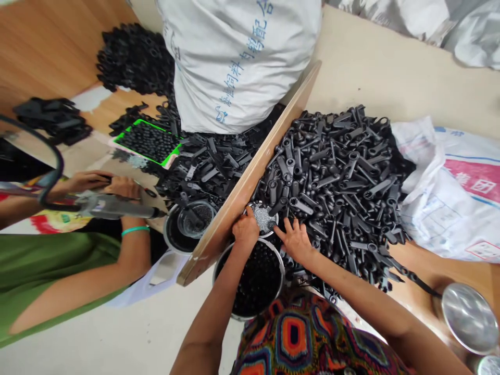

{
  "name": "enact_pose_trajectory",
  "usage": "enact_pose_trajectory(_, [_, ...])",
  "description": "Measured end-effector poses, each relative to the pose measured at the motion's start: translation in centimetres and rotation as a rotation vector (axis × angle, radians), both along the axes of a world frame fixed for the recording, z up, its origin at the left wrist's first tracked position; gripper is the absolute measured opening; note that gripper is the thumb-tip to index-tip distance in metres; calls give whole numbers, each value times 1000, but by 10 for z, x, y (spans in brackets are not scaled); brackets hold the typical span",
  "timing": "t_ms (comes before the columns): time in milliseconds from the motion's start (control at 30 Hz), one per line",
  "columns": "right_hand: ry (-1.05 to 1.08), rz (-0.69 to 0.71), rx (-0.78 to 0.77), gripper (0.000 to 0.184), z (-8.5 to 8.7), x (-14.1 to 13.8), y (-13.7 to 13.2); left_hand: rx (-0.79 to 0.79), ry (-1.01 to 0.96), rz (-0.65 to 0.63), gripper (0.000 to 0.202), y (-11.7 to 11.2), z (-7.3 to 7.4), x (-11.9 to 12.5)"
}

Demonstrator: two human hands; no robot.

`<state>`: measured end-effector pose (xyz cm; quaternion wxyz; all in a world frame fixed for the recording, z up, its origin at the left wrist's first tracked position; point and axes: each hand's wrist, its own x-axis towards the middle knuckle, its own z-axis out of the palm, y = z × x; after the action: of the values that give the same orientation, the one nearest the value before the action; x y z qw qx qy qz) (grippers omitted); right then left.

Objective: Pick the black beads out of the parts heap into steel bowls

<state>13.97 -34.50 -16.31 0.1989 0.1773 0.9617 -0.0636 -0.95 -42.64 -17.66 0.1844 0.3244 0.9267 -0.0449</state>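
My left hand (246,227) is curled closed at the left rim of a small round bowl (262,214) filled with tiny silvery metal pieces. What its fingertips hold, if anything, is hidden. From the other side, my right hand (297,240) reaches in with its fingers apart, the thumb side close to a small dark round piece at the bowl's edge. Its other fingers rest at the border of a large heap of black lever-shaped parts (332,172). Below both hands stands a bucket (283,271) of small black pieces, partly covered by my left forearm.
An upright wooden board (250,177) divides the table. Beyond it, a co-worker in a green sleeve (58,276) works near a power screwdriver (117,205), a green-edged tray (146,140) and more black parts. A white sack (242,62) stands behind; a metal bowl (469,317) is at right.
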Motion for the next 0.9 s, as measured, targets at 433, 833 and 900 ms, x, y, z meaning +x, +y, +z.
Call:
enact_pose_trajectory(433, [164,-165,-283,23,6,27,43,162,-173,162,55,7,22,-5])
enact_pose_trajectory(833, [788,-588,-6,42,101,163,126,838,-959,-169,49,45,69,74])
enact_pose_trajectory(900, [768,-582,104,41,92,174,116,856,-856,-60,43,27,64,65])
